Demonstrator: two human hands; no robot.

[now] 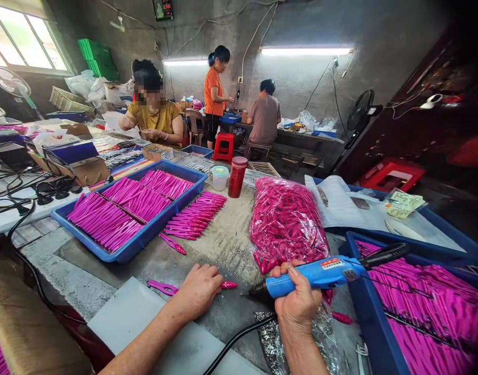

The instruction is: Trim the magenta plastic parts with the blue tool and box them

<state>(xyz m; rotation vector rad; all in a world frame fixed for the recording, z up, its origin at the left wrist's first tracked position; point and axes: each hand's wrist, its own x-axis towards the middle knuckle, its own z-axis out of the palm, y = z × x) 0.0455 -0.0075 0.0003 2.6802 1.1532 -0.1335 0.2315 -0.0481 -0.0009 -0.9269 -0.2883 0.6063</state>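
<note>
Blue tray (371,317): right, full of magenta pieces.
Clear bag (287,224): beyond the right hand (299,299), packed with red parts.
Blue driver (320,273): wrapped in the right hand's fingers, tip pointing left.
Pink piece (229,285): under the left hand (199,291), red end emerging right, near the driver's tip; cannot tell how tightly gripped.
Metal bits (233,260): scattered just beyond.

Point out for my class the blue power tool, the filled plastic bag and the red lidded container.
Blue power tool (320,276): head view, on its blue body.
Filled plastic bag (287,221): head view, middle of its front.
Red lidded container (237,178): head view, middle of its side.
</note>
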